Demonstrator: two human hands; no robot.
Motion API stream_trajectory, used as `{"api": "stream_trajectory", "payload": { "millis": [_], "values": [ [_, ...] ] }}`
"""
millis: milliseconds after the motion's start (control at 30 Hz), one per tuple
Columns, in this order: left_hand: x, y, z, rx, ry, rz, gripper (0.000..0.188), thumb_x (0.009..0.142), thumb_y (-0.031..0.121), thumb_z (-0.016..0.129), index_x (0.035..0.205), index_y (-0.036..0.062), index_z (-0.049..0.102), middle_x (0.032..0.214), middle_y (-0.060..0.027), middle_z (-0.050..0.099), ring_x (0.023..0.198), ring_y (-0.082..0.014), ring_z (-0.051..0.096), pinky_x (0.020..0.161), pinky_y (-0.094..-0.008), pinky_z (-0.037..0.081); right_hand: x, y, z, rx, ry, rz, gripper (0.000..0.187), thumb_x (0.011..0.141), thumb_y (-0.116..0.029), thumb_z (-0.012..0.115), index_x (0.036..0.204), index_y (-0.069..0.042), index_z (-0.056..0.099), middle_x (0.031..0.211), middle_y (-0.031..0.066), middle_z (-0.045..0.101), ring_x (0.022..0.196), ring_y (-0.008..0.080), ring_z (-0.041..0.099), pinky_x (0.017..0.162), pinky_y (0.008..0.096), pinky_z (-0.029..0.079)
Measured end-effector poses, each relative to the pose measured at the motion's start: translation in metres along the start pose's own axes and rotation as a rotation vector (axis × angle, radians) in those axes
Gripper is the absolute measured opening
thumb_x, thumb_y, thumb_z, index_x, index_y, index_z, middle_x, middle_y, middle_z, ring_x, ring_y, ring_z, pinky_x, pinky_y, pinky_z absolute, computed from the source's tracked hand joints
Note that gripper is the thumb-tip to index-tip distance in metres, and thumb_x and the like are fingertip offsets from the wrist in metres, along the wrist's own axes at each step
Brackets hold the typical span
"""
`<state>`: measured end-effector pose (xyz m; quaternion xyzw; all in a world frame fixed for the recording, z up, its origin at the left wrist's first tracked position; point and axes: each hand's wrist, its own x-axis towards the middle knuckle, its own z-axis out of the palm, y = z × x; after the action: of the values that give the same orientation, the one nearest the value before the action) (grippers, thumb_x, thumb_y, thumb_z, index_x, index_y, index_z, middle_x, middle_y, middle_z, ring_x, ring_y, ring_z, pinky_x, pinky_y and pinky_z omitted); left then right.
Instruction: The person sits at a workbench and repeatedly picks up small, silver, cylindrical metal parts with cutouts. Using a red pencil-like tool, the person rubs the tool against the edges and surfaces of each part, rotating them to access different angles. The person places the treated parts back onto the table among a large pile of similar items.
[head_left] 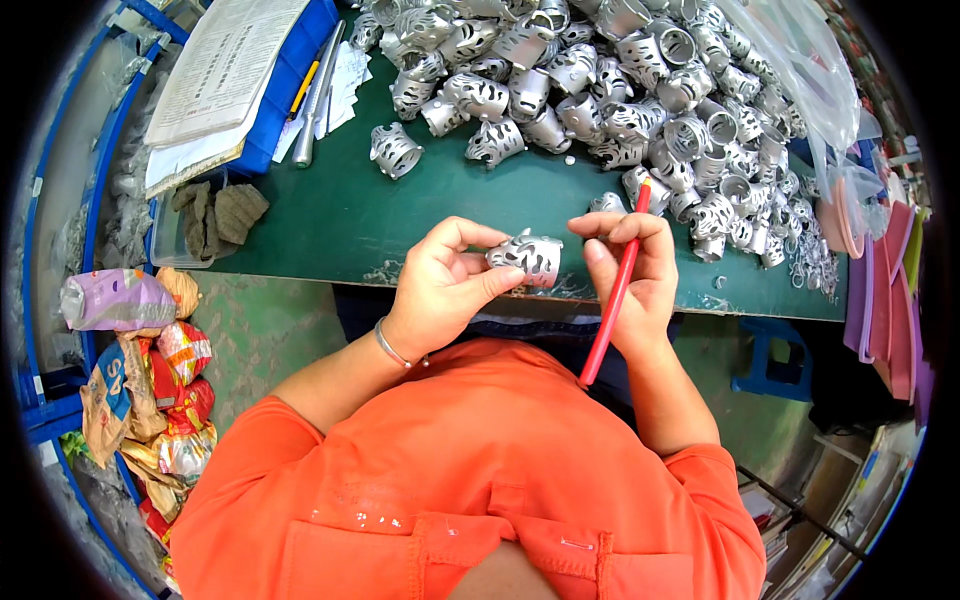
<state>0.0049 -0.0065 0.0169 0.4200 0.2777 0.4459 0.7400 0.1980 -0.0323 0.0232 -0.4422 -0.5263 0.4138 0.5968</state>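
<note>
My left hand pinches a silvery cut-out metal sleeve between thumb and fingers, just above the near edge of the green table. To its right, my right hand holds a long red pencil slanting through the fingers, its pale tip pointing away from me. The fingertips of that hand are near the sleeve but apart from it. A large heap of similar metal sleeves covers the far side of the table. One loose sleeve lies left of the heap.
A blue bin with papers stands far left, beside a metal rod. Grey cloths lie in a clear tub. Small metal parts and clear plastic bags are at the right. A blue stool stands below.
</note>
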Motion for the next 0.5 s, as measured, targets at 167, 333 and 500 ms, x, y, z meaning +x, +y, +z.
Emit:
{"api": "stream_trajectory", "payload": {
  "millis": [167,333,500],
  "values": [
    [0.000,-0.005,-0.003,-0.018,-0.005,0.056,0.024,0.082,-0.004,0.062,0.101,-0.0018,0.047,0.112,-0.0163,0.053,0.103,-0.0230,0.057,0.088,-0.0366,0.051,-0.003,0.003,0.008,-0.205,-0.073,-0.117,0.042,0.071,-0.007,0.078,0.096,-0.005,0.043,0.102,0.0131,0.060,0.086,0.0177,0.058,0.069,0.0292,0.048],
    [0.002,-0.013,-0.010,-0.139,-0.052,0.023,0.027,0.081,-0.005,0.063,0.103,-0.0008,0.047,0.115,-0.0162,0.052,0.105,-0.0223,0.056,0.090,-0.0348,0.050,-0.003,0.002,0.013,-0.221,-0.074,-0.254,0.043,0.068,-0.004,0.079,0.093,-0.005,0.044,0.099,0.0150,0.060,0.077,0.0177,0.059,0.065,0.0288,0.049],
    [0.002,-0.013,-0.011,-0.191,-0.068,0.013,0.028,0.081,-0.004,0.064,0.103,0.0006,0.048,0.116,-0.0158,0.051,0.107,-0.0220,0.055,0.091,-0.0352,0.049,-0.003,-0.004,0.015,-0.250,-0.088,-0.310,0.041,0.067,-0.004,0.080,0.091,-0.005,0.046,0.099,0.0157,0.060,0.076,0.0192,0.060,0.066,0.0293,0.049]
  ]
}}
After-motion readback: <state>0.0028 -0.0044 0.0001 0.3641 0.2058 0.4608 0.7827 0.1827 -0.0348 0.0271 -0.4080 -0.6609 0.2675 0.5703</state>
